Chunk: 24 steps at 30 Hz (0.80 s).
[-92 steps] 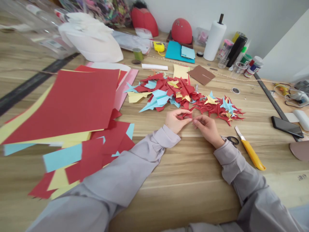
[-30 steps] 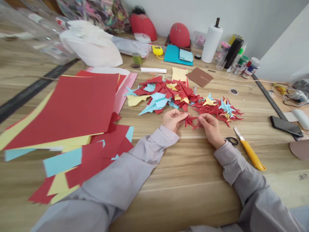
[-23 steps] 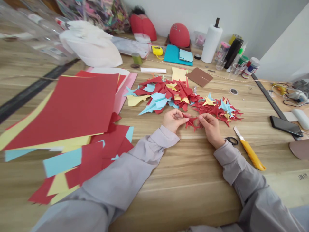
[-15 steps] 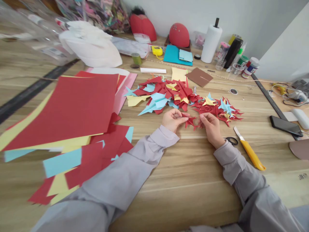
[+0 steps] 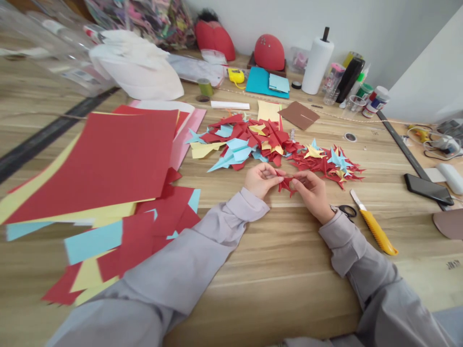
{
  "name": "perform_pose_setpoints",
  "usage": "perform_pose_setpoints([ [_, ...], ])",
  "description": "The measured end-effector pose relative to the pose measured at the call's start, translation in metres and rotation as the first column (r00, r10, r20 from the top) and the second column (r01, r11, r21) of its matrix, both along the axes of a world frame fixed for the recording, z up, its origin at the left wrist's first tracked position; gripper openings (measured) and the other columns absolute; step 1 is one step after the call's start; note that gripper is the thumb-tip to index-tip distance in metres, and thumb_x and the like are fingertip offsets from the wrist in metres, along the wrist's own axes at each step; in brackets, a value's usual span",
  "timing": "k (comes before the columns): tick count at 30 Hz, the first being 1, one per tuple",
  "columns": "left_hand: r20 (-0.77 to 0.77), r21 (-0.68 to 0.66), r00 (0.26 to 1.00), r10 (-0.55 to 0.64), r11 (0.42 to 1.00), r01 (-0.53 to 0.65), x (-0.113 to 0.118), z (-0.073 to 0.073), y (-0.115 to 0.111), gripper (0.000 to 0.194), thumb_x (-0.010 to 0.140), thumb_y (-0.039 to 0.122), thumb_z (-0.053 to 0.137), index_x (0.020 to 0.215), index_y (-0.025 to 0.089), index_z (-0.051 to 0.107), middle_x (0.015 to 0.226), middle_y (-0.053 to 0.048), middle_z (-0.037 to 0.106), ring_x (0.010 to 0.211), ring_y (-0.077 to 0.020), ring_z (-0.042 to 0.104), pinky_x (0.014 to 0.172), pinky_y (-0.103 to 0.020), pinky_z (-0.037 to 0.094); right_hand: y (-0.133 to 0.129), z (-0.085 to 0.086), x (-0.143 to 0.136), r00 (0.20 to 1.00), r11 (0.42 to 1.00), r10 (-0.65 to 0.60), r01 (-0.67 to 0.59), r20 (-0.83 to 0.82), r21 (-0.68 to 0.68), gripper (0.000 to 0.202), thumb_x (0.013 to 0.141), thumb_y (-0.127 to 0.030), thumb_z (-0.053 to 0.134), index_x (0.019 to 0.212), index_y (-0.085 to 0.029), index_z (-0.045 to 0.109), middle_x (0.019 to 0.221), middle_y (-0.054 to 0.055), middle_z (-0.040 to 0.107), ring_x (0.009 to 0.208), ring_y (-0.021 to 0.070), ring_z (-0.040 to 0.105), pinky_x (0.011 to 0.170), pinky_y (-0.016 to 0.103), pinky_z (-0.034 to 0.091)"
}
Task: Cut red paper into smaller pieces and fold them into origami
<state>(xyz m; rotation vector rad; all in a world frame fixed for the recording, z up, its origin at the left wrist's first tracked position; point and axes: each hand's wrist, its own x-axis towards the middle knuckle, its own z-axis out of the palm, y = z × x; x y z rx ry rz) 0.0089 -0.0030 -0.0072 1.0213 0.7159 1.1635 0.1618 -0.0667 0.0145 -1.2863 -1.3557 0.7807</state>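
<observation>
Between my hands is a small red folded paper star [image 5: 285, 185], its points partly hidden by my fingers. My left hand [image 5: 261, 180] pinches its left side. On the right side of the star, my right hand [image 5: 310, 192] is closed with thumb and fingertips on a point. Just beyond my hands lies a heap of red, blue and yellow folded paper pieces [image 5: 267, 137]. A smaller pile of folded stars [image 5: 334, 161] sits behind my right hand.
Large red sheets [image 5: 137, 154] and cut paper strips [image 5: 137, 233] cover the left of the table. Black-handled scissors [image 5: 347, 210] and a yellow cutter [image 5: 378, 231] lie by my right wrist. A phone [image 5: 428, 189] is farther right. Bottles and a white roll [image 5: 317, 66] stand behind.
My right hand has moved left and closed in on the red star, its fingertips now against the right side. My left hand has barely moved.
</observation>
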Motion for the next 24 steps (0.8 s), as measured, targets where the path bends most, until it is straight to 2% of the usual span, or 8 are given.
perform_pose_setpoints([
  [6,0.006,0.005,1.0,-0.014,1.0,0.014,0.0001,0.0,0.0,0.041,0.048,0.024,0.088,0.064,0.016,0.052,0.075,-0.005,0.074,0.073,-0.0194,0.071,0.078,-0.037,0.057,0.0011,-0.0041,0.0001,0.999,0.998,0.049,-0.049,0.003,-0.03,0.031,0.079,-0.048,0.067,0.095,-0.022,0.064,0.073,0.0,0.064,0.061,0.0143,0.058,0.057,0.028,0.048],
  [13,0.021,-0.004,1.0,0.023,1.0,-0.022,0.0008,-0.0001,0.0002,0.041,0.048,0.024,0.089,0.065,0.016,0.052,0.076,-0.006,0.074,0.075,-0.0202,0.071,0.079,-0.038,0.056,0.0012,-0.005,0.0018,0.999,0.996,-0.016,0.019,-0.029,0.09,0.024,0.079,-0.04,0.069,0.094,-0.023,0.062,0.08,0.0,0.066,0.068,0.0142,0.061,0.062,0.028,0.051],
  [24,0.053,-0.061,0.996,0.065,0.996,-0.062,0.0023,-0.0002,0.0002,0.039,0.047,0.022,0.088,0.066,0.016,0.055,0.075,-0.004,0.075,0.073,-0.0176,0.071,0.077,-0.033,0.055,0.0028,-0.0068,0.0032,0.996,0.993,-0.056,0.062,-0.063,0.1,0.021,0.081,-0.038,0.067,0.091,-0.022,0.06,0.079,0.0,0.064,0.07,0.0137,0.06,0.062,0.027,0.05],
])
